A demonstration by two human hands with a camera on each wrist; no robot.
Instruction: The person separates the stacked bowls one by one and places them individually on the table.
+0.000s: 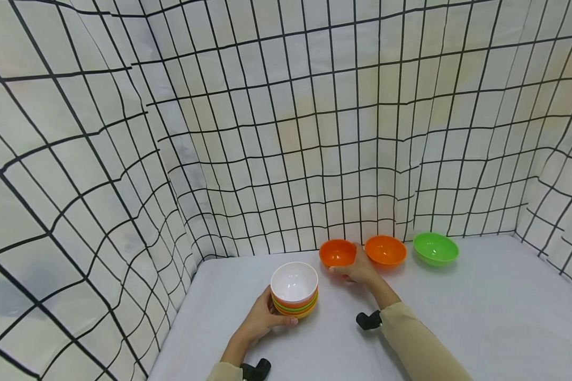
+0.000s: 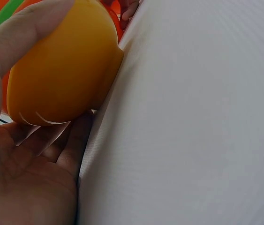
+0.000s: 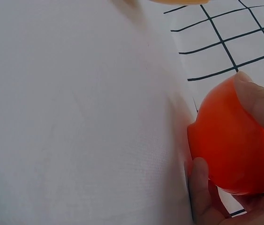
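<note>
A stack of bowls (image 1: pixel 294 288) stands on the white cloth, a white-lined one on top and orange, green and yellow rims below. My left hand (image 1: pixel 261 317) grips its near left side; in the left wrist view the thumb lies across the yellow-orange bottom bowl (image 2: pixel 66 65), with fingers at its other side. To the right, my right hand (image 1: pixel 360 269) holds an orange bowl (image 1: pixel 336 253) by its right side. The right wrist view shows that same orange bowl (image 3: pixel 232 140) between thumb and fingers, its base close to the cloth.
Another orange bowl (image 1: pixel 385 251) sits just right of my right hand, and a green bowl (image 1: pixel 436 248) lies farther right. Behind them rises a white wall (image 1: pixel 295 159) with a black grid. The white cloth (image 1: pixel 329 344) covers the table.
</note>
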